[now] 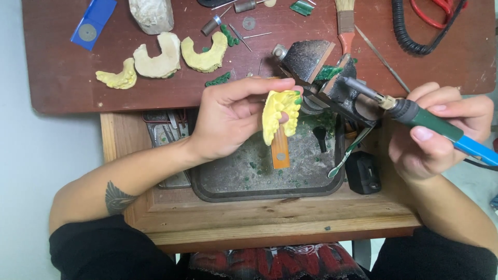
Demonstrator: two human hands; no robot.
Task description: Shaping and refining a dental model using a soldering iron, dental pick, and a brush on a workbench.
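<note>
Now my left hand [228, 122] pinches a yellow cast [280, 115] over the tray [233, 179]; my right hand [433, 135] is closed around a handpiece [430, 122].

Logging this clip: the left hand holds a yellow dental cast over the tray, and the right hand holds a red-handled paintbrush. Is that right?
Not quite. In the head view the right hand holds a green-and-blue handpiece tool, not a paintbrush. The left hand does hold the yellow dental cast over the tray.

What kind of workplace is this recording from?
Probably a dental lab bench: the left hand holds a yellow tooth cast, the right hand a handpiece, and more casts lie on the table.
</note>
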